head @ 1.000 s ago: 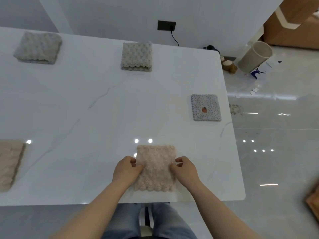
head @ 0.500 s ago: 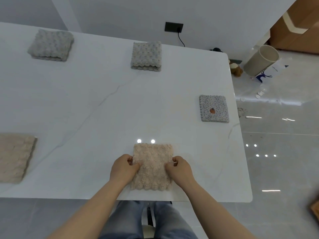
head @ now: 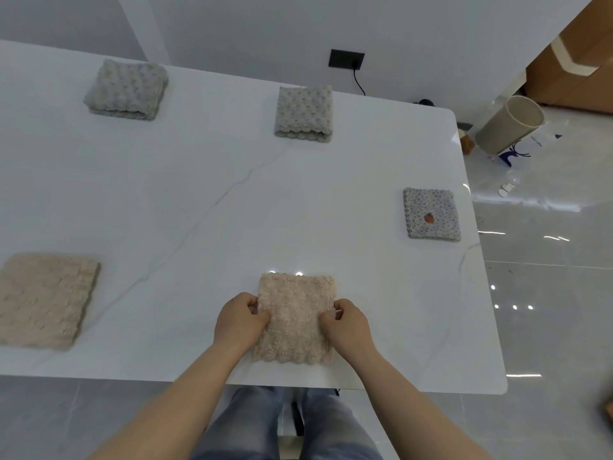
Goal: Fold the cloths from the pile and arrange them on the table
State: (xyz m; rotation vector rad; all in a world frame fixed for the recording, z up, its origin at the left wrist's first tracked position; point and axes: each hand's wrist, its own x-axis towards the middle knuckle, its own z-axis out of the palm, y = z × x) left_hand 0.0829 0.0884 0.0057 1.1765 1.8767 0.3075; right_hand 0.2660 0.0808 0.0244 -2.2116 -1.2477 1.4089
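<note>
Beige and nubbly, the folded cloth [head: 295, 318] lies flat on the white table [head: 199, 200], close to its near edge, with the scalloped hem facing that edge. The left hand [head: 240, 322] grips the cloth's left side and the right hand [head: 348, 323] its right side. The fingers [head: 250, 302] of both are curled in and pinch the fabric, thumbs on top. How far the fingertips reach beneath it I cannot tell.

I see bare tabletop ahead of the cloth and to both sides. Four more folded pieces sit well apart from it:
- a grey cloth [head: 126, 89] at the far left
- a second grey cloth [head: 303, 111] at the far middle
- a flowered cloth [head: 431, 214] with a small red motif, just inside the right edge
- a larger beige cloth [head: 43, 300] at the left, cut off by the frame

Both forearms cross the near edge and hide parts of it. Beyond the rounded far right corner a tan bin [head: 507, 127] is on the floor. The small things beside it are too blurred for me to name.
</note>
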